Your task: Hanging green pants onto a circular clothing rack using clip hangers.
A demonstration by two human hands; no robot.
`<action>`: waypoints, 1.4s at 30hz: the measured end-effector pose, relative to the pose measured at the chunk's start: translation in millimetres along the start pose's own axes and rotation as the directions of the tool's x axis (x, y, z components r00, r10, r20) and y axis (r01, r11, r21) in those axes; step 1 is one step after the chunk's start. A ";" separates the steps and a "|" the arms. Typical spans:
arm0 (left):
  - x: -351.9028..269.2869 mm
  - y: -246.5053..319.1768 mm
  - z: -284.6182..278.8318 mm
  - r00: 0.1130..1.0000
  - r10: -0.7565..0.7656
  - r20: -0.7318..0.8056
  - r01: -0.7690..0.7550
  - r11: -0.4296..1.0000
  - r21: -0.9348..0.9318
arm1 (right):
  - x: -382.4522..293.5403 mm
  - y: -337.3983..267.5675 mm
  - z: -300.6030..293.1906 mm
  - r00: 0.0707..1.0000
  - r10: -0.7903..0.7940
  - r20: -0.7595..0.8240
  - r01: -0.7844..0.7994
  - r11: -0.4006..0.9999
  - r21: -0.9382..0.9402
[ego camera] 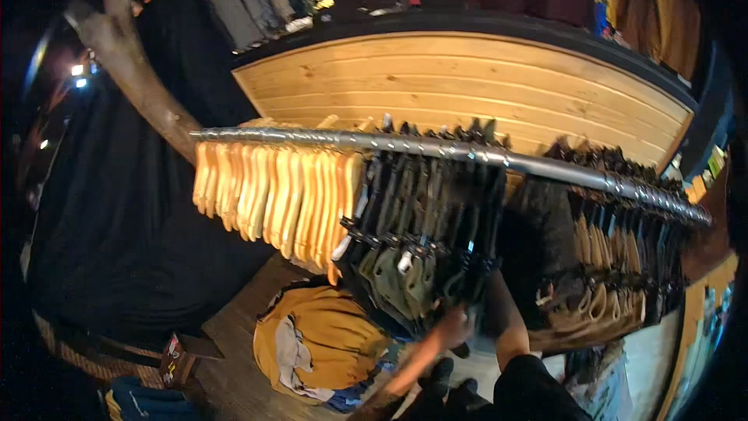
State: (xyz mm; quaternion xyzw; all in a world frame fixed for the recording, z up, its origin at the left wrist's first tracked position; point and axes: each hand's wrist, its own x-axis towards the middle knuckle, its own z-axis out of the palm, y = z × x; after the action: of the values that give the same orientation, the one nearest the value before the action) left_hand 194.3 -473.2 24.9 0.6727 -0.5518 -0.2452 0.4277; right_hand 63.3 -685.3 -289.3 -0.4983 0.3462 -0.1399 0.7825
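Note:
A metal rail (350,139) crosses the view, full of hangers. Wooden hangers (274,196) with no garments on them fill its left part. Beside them hang dark garments (397,280), some olive, on black clip hangers (409,187). My left hand (454,327), blurred, is at the lower part of these dark garments; its fingers are hard to make out. My right arm reaches up among the black hangers, where my right hand (494,272) is mostly hidden in dark cloth. Further right hang brown and black garments (608,304) on more hangers.
Below, a mustard-yellow cloth bundle (327,339) with grey and blue clothes lies on the floor. A wood-plank panel (456,79) stands behind the rail, with clothes hanging above it. A black curtain (134,234) is at left. A small brown box (178,359) and folded dark clothes (149,400) are lower left.

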 end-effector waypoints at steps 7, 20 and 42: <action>27.2 -31.0 -11.7 0.993 -0.076 0.092 0.067 0.993 0.098 | 126.8 -81.9 26.2 0.977 0.017 0.214 0.000 0.997 -0.079; 2.7 -66.3 43.6 0.901 0.187 -0.391 -0.185 0.982 0.042 | -28.4 3.9 68.6 0.956 0.144 0.257 -0.077 0.963 -0.257; -160.3 16.4 132.9 0.572 0.179 0.801 -0.106 0.984 -0.144 | -588.2 90.1 102.4 0.266 -0.025 -0.964 -0.140 0.988 -0.064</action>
State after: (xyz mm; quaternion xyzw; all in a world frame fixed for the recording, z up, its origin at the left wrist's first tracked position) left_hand 35.6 -361.4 -52.3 0.4226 -0.7277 -0.5115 0.1739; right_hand -302.5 -241.8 -104.6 -0.3511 0.7753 -0.3601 0.3820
